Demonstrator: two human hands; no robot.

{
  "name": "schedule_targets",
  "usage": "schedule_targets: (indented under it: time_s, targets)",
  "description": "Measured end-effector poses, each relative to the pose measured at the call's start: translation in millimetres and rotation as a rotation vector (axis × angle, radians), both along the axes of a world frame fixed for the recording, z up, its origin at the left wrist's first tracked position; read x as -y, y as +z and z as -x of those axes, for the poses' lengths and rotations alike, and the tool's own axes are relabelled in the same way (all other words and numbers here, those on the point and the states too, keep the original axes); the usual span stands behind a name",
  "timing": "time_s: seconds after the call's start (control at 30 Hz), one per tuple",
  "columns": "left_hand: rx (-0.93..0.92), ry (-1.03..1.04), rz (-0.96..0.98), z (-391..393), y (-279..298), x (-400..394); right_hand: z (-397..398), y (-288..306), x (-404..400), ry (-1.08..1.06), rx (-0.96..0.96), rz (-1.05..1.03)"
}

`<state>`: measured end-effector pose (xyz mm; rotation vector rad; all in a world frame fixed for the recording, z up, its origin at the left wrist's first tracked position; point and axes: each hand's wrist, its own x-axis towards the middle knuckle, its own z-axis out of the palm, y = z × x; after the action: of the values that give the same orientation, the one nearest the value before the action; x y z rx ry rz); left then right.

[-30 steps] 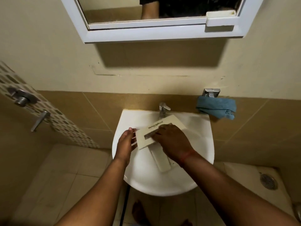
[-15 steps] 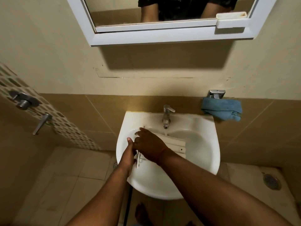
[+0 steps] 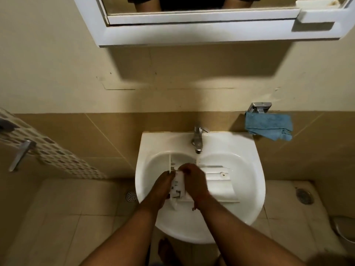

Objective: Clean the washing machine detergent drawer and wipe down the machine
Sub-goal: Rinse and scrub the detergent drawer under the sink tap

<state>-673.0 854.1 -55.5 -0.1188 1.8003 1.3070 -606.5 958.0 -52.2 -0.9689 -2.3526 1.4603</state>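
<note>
The white detergent drawer (image 3: pixel 219 181) lies inside the white sink (image 3: pixel 247 150), its long body stretching to the right under the tap (image 3: pixel 197 140). Its front panel end stands between my two hands. My left hand (image 3: pixel 160 186) grips the panel from the left side. My right hand (image 3: pixel 193 179) holds it from the right, fingers curled over the top edge. No water is seen running from the tap.
A blue cloth (image 3: pixel 268 126) hangs from a chrome fitting (image 3: pixel 259 106) on the tiled wall right of the sink. A mirror cabinet (image 3: pixel 211 25) is above. A lever handle (image 3: pixel 20 154) is on the left wall. Floor drains (image 3: pixel 304 195) sit either side below.
The drawer was turned from panel-up to lying sideways in the basin, body pointing right. Both hands shifted down to grip the panel end.
</note>
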Motion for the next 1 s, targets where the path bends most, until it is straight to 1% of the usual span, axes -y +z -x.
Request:
schedule_targets:
  time_s: [0.03,0.07,0.1,0.13,0.17,0.2,0.27,0.3,0.33,0.37,0.4,0.43,0.47,0.5,0.53,0.6,0.67,0.7,0.73,0.77,0.8,0.83,0.9,0.93,1.0]
  targets:
    - [-0.061,-0.039,0.022,1,-3,-3,2,-1,-11,-0.237,-0.028,0.220]
    - [-0.122,-0.073,0.044,3,-9,-6,6,-3,-21,-0.453,-0.090,0.490]
    - [-0.187,-0.096,0.075,4,-15,-9,12,-4,-32,-0.625,-0.177,0.782]
    - [-0.244,-0.108,0.105,4,-19,-12,16,-7,-42,-0.755,-0.286,1.031]
    - [-0.282,-0.110,0.141,4,-22,-15,19,-11,-51,-0.844,-0.370,1.211]
    - [-0.318,-0.105,0.158,4,-26,-19,24,-15,-57,-0.891,-0.441,1.346]
    - [-0.347,-0.096,0.154,8,-30,-25,35,-22,-61,-0.907,-0.538,1.541]
    - [-0.356,-0.100,0.155,10,-32,-27,39,-24,-61,-0.899,-0.570,1.626]
    - [-0.362,-0.098,0.163,14,-33,-30,44,-24,-57,-0.835,-0.582,1.654]
    - [-0.362,-0.094,0.163,17,-30,-32,47,-24,-52,-0.724,-0.553,1.593]
    - [-0.390,-0.101,0.156,21,-32,-33,50,-21,-46,-0.586,-0.474,1.438]
    - [-0.403,-0.124,0.151,25,-33,-34,51,-18,-37,-0.438,-0.336,1.137]
    - [-0.409,-0.135,0.134,30,-38,-35,51,-16,-26,-0.279,-0.207,0.793]
    - [-0.370,-0.140,0.131,34,-40,-35,47,-14,-14,-0.097,-0.104,0.466]
    - [-0.406,-0.135,0.137,34,-41,-36,40,-15,-2,0.067,-0.043,0.222]
    - [-0.426,-0.129,0.199,30,-38,-37,19,-26,7,0.268,-0.023,-0.112]
    - [-0.349,-0.048,0.144,27,-34,-39,-7,-42,7,0.453,-0.013,-0.437]
    - [-0.330,-0.009,0.138,27,-38,-38,-17,-48,3,0.520,0.047,-0.597]
    - [-0.343,0.003,0.129,28,-38,-38,-25,-51,-1,0.555,0.142,-0.714]
    - [-0.336,-0.007,0.143,28,-39,-40,-31,-52,-8,0.558,0.243,-0.781]
    - [-0.326,0.018,0.151,28,-39,-42,-33,-51,-15,0.530,0.329,-0.797]
    - [-0.310,0.033,0.155,28,-39,-43,-34,-48,-23,0.463,0.395,-0.770]
    - [-0.347,0.036,0.150,27,-37,-42,-30,-47,-34,0.304,0.505,-0.681]
    - [-0.362,0.037,0.149,27,-36,-42,-25,-47,-34,0.292,0.538,-0.666]
    - [-0.392,0.031,0.167,27,-37,-43,-15,-47,-27,0.397,0.542,-0.643]
